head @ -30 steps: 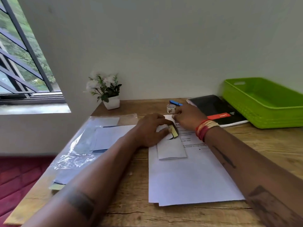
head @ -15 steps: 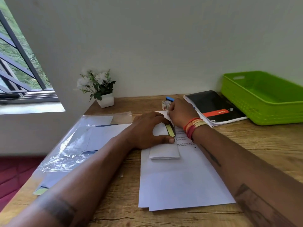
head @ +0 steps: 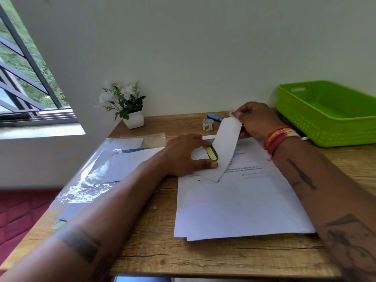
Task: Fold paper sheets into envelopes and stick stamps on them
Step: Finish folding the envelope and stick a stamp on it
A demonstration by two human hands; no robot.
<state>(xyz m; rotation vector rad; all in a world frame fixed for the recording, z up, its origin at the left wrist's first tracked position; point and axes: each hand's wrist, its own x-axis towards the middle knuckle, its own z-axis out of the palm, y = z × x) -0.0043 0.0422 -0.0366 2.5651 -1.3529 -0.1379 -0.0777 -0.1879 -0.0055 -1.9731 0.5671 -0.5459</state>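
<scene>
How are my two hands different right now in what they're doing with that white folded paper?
The left hand lies low, thumb and fingers pressing the white folded paper against the loose white sheets; the right hand is raised, pinching the paper's far end between its fingertips. The left wrist is bare; the right wears red and cream bangles. Both touch the same paper, above the wooden table.

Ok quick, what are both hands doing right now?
Left hand: open, fingers pressing the folded paper down flat.
Right hand: pinching the paper's raised top end.
</scene>
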